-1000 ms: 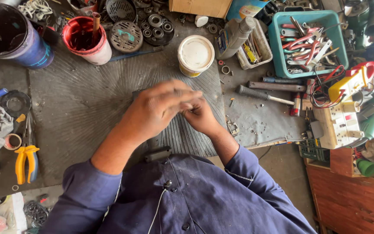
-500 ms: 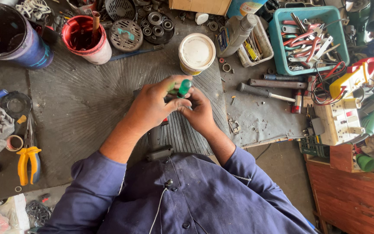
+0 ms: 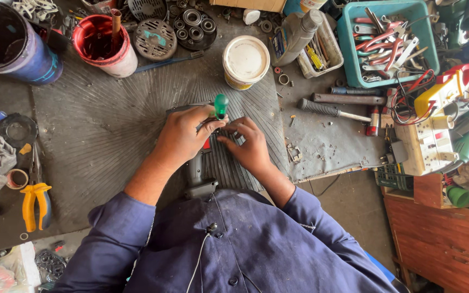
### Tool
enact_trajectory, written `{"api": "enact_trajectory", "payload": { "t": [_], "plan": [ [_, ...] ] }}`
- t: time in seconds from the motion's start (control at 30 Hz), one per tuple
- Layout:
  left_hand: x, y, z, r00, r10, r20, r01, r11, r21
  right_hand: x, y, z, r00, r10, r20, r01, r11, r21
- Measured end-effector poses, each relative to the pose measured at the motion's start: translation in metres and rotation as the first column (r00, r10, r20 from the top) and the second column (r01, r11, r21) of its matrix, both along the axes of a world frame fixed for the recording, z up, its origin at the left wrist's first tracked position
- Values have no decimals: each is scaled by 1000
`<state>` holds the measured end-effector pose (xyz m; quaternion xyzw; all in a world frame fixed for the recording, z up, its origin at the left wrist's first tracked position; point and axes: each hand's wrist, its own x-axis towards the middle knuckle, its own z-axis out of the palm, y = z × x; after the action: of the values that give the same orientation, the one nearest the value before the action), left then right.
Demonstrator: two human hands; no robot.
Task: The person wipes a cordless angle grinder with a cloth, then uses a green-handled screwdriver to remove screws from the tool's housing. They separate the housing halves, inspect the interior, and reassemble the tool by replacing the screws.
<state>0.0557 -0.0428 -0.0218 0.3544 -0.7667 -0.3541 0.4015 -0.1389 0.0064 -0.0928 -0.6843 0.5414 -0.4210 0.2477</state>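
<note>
We note the grey ribbed rubber mat (image 3: 109, 130) covering the middle of the bench, with the work at its near right part. On it lies the dark grey power-tool body with a red trigger patch (image 3: 197, 168); its long axis runs near to far, the handle end towards the person's blue jacket, the far end hidden under the hands.

Left hand (image 3: 183, 135): resting on top of the tool body, fingers curled and closed around the shaft of a screwdriver with a green rounded plastic handle (image 3: 221, 104). The handle stands upright, just above the thumb and forefinger, so the blade points down into the tool; the tip is hidden.

Right hand (image 3: 249, 145): just right of the screwdriver, fingertips drawn together and pressed on the tool body beside the shaft. Whether they pinch a small part, we cannot tell.

The left hand is nearer the screwdriver. The white round plastic tub (image 3: 245, 61) stands beyond, apart.
</note>
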Motion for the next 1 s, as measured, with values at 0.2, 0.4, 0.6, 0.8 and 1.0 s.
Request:
{"api": "enact_trajectory", "payload": {
  "t": [0.2, 0.4, 0.6, 0.8, 1.0],
  "plan": [
    [8, 12, 8, 998, 52, 22, -51, 996, -72, 8, 5, -5, 996, -58, -69, 62, 997, 55],
    [26, 22, 10, 989, 106, 98, -91, 985, -150, 12, 6, 4, 960, -105, -261, 116, 993, 28],
    [34, 31, -2, 984, 146, 102, -128, 977, -169, 23, 7, 12, 919, -115, -378, 64, 987, -146],
    [37, 32, -8, 988, 131, 85, -112, 974, -197, 28, 8, 5, 899, -125, -419, 58, 984, -169],
    [29, 28, -7, 983, 134, 127, -107, 974, -200, 30, 2, -9, 907, -154, -391, 86, 979, -186]
  ]
}}
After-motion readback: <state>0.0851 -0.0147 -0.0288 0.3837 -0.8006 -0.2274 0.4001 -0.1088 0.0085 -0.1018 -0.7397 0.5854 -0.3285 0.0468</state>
